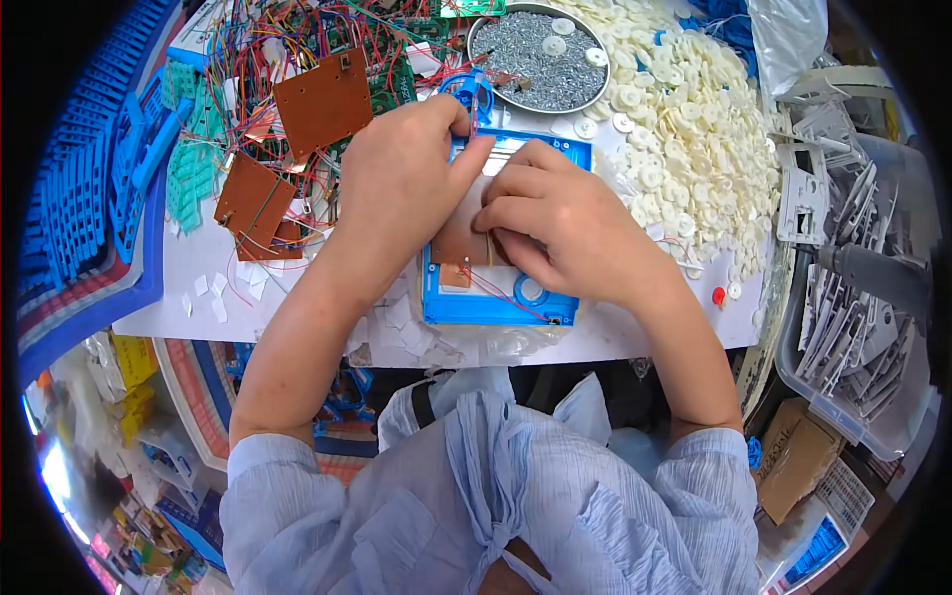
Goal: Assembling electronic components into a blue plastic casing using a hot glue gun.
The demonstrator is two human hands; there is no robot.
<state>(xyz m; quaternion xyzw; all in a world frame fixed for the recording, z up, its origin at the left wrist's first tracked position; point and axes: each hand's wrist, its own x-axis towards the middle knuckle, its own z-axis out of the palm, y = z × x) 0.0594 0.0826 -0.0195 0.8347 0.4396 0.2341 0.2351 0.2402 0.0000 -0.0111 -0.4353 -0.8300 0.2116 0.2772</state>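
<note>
A blue plastic case (434,305) lies flat on the table in front of me, its inside facing up. A brown circuit board (458,248) sits in it, partly hidden by my hands, with thin red wires (496,290) running along the near end. My left hand (402,169) reaches over the case's far left corner, thumb and forefinger pinched close to a blue ring-shaped part (466,89); what is between the fingertips is too small to name. My right hand (570,218) rests on the board with its fingers curled together, their tips partly hidden.
Brown boards (322,102) and tangled red wires lie at the far left. A round metal dish (540,64) of small screws stands at the back, beside a heap of cream plastic discs (694,139). Blue plastic parts (69,188) line the left; a clear bin (853,327) holds white parts at right.
</note>
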